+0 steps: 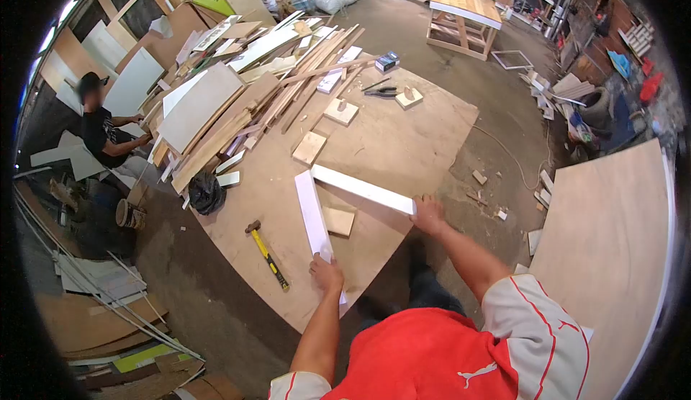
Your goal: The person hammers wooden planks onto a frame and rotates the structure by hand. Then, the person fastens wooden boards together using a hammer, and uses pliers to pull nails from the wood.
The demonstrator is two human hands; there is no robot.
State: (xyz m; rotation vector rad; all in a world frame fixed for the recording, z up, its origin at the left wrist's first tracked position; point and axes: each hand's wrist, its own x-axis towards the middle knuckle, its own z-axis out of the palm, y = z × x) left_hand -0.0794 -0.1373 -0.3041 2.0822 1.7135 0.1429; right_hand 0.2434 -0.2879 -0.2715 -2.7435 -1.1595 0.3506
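Observation:
Two long white boards lie on the plywood table, their far ends close together in a V. My left hand (pixel 327 273) is closed round the near part of the left white board (pixel 313 213). At the right end of the other white board (pixel 363 189), my right hand (pixel 429 213) grips it. Between the boards sits a small wood block (pixel 338 221). A hammer (pixel 267 254) with a yellow and black handle rests left of the left board. Beyond the V is another square block (pixel 309 148).
Scrap wood (pixel 237 97) is heaped on the far left of the table (pixel 403 141), with a black bag (pixel 206 193) beside it. Pliers (pixel 380 92) and a small box (pixel 386 61) lie farther back. A person (pixel 101 126) sits at the left; another stands behind.

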